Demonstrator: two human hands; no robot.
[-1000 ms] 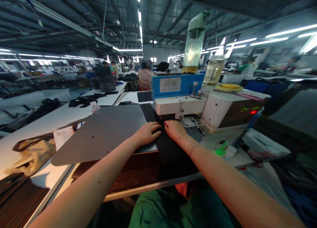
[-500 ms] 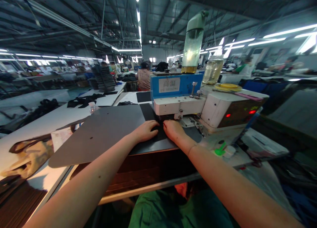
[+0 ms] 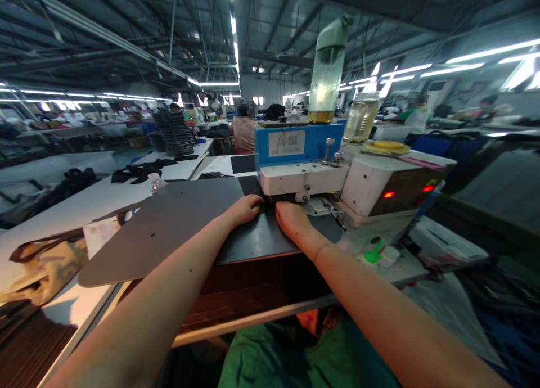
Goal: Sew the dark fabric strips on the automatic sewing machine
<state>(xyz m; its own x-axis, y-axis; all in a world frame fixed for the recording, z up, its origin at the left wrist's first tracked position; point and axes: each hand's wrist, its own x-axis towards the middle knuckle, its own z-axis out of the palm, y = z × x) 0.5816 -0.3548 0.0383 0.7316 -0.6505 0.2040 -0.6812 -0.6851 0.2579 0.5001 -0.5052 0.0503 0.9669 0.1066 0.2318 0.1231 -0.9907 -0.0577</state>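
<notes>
My left hand [image 3: 245, 209] rests low over the shiny dark work plate [image 3: 248, 244], fingers curled together at a small piece of black material [image 3: 267, 209]. My right hand [image 3: 292, 219] is closed at the other side of that piece, its fingertips close to the front of a blue-and-white bench machine [image 3: 304, 180]. The hands are a short gap apart. Fingertips and most of the black piece are partly hidden under the machine's head. A large grey board [image 3: 169, 225] with rounded corners extends left from beneath my left forearm.
A bottle with yellowish liquid [image 3: 327, 84] and a jar [image 3: 361, 118] stand on the machine. To the right are a yellow lid [image 3: 387, 147] and a green-topped item [image 3: 373, 254]. A dark stack [image 3: 176, 135] and a plastic bottle [image 3: 155, 183] sit left. People work farther back.
My left hand has drawn slightly left and up, widening the gap between the hands. Less black material shows between them, and more of the shiny plate is visible. My right hand has barely shifted.
</notes>
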